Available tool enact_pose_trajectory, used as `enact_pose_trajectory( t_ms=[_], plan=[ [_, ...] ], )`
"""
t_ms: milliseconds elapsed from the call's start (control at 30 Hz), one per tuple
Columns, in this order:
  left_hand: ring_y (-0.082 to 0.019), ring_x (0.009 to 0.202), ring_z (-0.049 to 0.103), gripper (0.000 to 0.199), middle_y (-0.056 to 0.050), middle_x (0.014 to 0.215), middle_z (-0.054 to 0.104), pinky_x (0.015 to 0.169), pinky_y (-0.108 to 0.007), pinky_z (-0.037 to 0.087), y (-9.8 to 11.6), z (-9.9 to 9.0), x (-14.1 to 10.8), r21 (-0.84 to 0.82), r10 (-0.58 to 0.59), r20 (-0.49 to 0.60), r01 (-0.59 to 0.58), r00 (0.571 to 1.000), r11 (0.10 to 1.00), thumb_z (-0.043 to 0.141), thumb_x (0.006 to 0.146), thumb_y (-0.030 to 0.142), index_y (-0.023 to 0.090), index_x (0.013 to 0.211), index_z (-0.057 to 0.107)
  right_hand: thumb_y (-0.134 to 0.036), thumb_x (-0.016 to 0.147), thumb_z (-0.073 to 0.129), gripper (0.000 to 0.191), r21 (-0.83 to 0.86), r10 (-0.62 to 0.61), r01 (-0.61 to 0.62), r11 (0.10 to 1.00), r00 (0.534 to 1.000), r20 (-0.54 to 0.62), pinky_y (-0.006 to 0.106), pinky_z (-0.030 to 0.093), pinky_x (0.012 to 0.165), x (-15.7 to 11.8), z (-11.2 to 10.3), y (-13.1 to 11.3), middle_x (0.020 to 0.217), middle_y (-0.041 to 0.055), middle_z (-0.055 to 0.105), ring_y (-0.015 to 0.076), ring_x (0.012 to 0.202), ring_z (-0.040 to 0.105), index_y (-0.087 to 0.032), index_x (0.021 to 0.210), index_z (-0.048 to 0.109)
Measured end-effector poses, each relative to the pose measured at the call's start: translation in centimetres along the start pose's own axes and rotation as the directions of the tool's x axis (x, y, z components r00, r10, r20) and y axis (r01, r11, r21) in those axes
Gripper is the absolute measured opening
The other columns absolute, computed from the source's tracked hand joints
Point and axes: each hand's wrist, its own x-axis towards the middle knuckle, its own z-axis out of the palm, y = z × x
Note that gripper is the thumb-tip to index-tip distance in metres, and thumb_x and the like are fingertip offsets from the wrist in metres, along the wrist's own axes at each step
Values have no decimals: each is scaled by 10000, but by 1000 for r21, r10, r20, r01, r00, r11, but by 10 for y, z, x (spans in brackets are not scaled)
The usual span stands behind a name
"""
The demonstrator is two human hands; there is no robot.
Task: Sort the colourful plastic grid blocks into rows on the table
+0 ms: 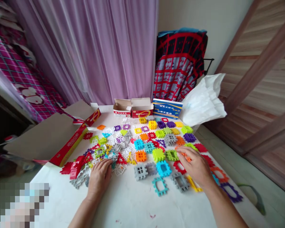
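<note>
My left hand point(100, 176) lies at the near edge of a mixed pile of plastic building pieces point(120, 147). Its fingers are curled, and whatever they grip is hidden. Grey toothed pieces point(82, 175) and a red block point(76, 167) lie to its left. Over the sorted stacks on the right, my right hand point(195, 164) has its thumb and fingers closed on an orange toothed building piece point(186, 157), partly covered by the hand. Close by are a green frame piece point(171, 155), a red frame piece point(180, 167) and a grey frame piece point(180, 182).
Open cardboard boxes point(66, 148) stand at the left; smaller red boxes point(142, 109) and a blue box point(167, 108) line the back. A white bag point(203, 101) sits at the back right. Purple frame pieces point(231, 192) lie by the table's right edge.
</note>
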Motion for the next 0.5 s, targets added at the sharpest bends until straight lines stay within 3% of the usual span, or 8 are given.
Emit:
enact_pose_trajectory(
  t_ms=[133,233,367,500],
  plan=[
    [-225,1001,686,319,-78,1088,745,910,-391,520,-1,-6,6,-8,-67,46,68,997,998,406,936,288,228,1050,698,-379,892,520,238,98,-103,102,990,995,3,377,564,838,15,31,-36,966,72,739,226,905,693,-240,889,713],
    [-221,1069,663,330,-77,1166,718,956,-384,504,-14,-18,23,44,-108,90,104,990,994,407,940,269,229,1106,690,-359,904,519,225,170,-170,167,971,985,2,372,573,829,29,51,-62,959,69,740,221,899,698,-243,898,712],
    [-252,1185,598,338,-86,1294,650,1037,-413,454,-53,-34,64,151,-224,118,206,967,967,433,937,247,229,1182,666,-322,908,528,198,227,-279,265,937,960,29,364,581,833,43,66,-91,969,62,742,218,917,702,-248,916,711],
    [-257,1181,582,314,-133,1361,571,1027,-443,460,-98,-36,108,260,-379,175,329,909,908,511,934,230,187,1226,621,-297,917,524,189,241,-332,321,916,943,3,342,596,799,48,73,-102,961,52,746,207,900,711,-255,920,708]
  ],
)
